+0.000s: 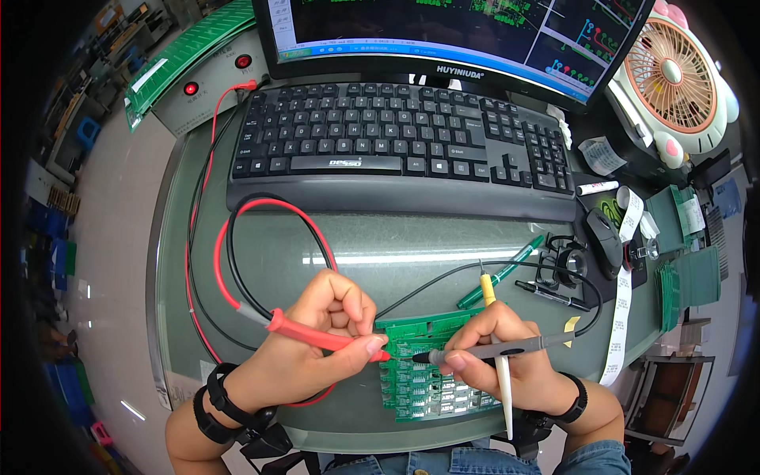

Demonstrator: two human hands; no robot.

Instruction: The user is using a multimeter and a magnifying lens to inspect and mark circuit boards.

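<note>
My left hand (321,313) is closed on a red test probe (309,336), whose tip points right at the green circuit board (404,408). From the other side my right hand (532,378) pinches a grey test probe (518,347) with a black front end. Both tips are over the upper left part of the board, close together; I cannot tell if they touch it. A slim tool (505,400), white below and yellow at the top, is also tucked through my right fingers. The board lies flat under both hands, with rows of small parts, partly covered by my right hand.
Behind the hands stand a black keyboard (360,131) and a monitor (451,39). Red and black leads (220,237) loop at the left from a grey box (207,89). Right of the board lie a green pen (507,269), a black marker (552,294), a mouse (604,241) and a paper strip (619,317).
</note>
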